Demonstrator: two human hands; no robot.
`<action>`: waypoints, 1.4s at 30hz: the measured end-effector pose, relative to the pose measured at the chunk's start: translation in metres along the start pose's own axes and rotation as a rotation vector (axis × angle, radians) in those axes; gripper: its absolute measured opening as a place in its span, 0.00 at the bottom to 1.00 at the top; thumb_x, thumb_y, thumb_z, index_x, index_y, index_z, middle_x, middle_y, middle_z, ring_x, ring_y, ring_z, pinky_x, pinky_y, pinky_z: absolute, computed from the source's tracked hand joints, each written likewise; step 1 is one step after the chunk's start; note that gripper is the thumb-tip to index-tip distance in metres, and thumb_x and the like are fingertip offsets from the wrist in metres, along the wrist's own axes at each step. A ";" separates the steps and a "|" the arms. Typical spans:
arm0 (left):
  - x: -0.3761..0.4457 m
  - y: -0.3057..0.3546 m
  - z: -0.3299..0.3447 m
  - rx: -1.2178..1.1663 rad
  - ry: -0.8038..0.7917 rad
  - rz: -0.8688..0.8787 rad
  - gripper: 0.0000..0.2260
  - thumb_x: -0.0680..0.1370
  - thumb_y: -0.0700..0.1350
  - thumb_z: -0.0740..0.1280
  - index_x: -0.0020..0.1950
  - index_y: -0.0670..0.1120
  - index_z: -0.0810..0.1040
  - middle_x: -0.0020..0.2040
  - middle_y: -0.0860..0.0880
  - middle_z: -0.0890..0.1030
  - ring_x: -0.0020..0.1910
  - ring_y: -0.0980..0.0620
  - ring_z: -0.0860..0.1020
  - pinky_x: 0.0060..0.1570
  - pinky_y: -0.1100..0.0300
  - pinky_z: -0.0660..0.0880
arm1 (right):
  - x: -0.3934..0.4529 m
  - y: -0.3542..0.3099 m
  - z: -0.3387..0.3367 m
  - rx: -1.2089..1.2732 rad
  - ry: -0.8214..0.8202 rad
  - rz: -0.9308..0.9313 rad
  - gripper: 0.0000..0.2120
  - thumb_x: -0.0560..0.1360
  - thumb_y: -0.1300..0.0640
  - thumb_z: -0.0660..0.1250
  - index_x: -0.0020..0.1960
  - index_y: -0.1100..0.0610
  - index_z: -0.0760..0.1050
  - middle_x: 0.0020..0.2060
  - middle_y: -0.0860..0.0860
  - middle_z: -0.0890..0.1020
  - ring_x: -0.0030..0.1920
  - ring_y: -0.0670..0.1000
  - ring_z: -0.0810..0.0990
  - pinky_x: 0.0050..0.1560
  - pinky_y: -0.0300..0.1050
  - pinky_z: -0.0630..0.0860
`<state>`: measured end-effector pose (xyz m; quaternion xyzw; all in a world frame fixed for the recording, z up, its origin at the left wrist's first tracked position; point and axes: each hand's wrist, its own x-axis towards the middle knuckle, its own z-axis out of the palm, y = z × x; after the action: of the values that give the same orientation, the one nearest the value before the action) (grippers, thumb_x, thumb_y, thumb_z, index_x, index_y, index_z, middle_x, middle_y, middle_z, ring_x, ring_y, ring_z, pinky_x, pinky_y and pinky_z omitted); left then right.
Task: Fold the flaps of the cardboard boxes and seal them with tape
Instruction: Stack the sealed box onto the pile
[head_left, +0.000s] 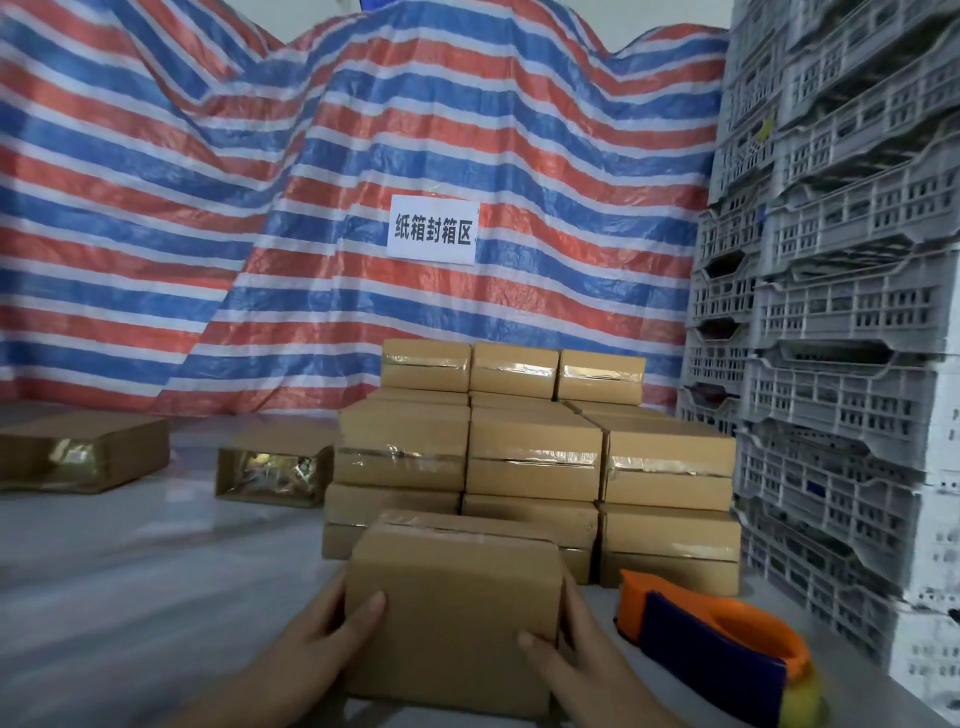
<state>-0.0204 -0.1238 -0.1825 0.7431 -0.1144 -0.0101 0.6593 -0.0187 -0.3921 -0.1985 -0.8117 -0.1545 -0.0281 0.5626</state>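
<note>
Small brown cardboard box (452, 613), closed, sits low centre on pale glossy work surface (130, 597), held between both hands. Clear tape strip runs along its far top edge. Left hand (317, 639) wraps box's left side, thumb lying on near face; right hand (571, 654) wraps right side, thumb also on near face. Both hands clasp the box, fingers behind it mostly hidden.

Just right of box, near right hand but apart from it: orange plastic tape dispenser w/ dark blue band (722, 644), lying on the surface; yellowish bit at its near end, blurred.

Directly behind held box: stack of sealed brown cardboard boxes (535, 452), three across, approx. three or four tiers, clear tape shiny along seams. Held box is close in front of lowest tier; contact not discernible.

Left mid-ground, well apart from stack: two open cardboard boxes lying on their sides, openings toward camera. Nearer one (275, 467) shows mixed contents under shiny film, contents too blurred to ID. Farther-left one (83, 452) similar, shiny inside.

Background: red, blue and white striped tarp (311, 156) draped across whole rear. White paper sign w/ black Chinese characters (432, 229) fixed to tarp, centre.

Right side: tall stacks of grey perforated plastic crates (831, 312), from surface level to top of view.
</note>
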 end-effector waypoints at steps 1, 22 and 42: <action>0.002 0.000 0.002 -0.010 0.039 0.007 0.28 0.69 0.59 0.65 0.70 0.61 0.67 0.55 0.62 0.79 0.53 0.63 0.77 0.50 0.65 0.74 | -0.001 -0.001 0.001 0.007 0.037 0.001 0.44 0.71 0.38 0.71 0.75 0.30 0.44 0.69 0.31 0.63 0.62 0.28 0.65 0.53 0.22 0.68; 0.188 0.210 -0.049 -0.176 0.369 0.369 0.24 0.81 0.62 0.56 0.74 0.53 0.64 0.62 0.53 0.71 0.61 0.51 0.70 0.66 0.49 0.66 | 0.203 -0.218 -0.059 0.403 0.407 -0.101 0.13 0.80 0.41 0.55 0.48 0.44 0.76 0.31 0.42 0.84 0.33 0.43 0.83 0.34 0.41 0.76; 0.333 0.159 -0.099 -0.110 0.281 0.165 0.15 0.78 0.60 0.63 0.57 0.51 0.76 0.54 0.47 0.79 0.52 0.47 0.78 0.48 0.53 0.74 | 0.338 -0.181 -0.054 0.264 0.362 0.243 0.11 0.76 0.51 0.56 0.39 0.54 0.71 0.23 0.54 0.78 0.33 0.58 0.78 0.44 0.58 0.78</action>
<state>0.2955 -0.1051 0.0314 0.6880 -0.0811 0.1419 0.7071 0.2588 -0.3096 0.0591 -0.7256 0.0448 -0.0848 0.6814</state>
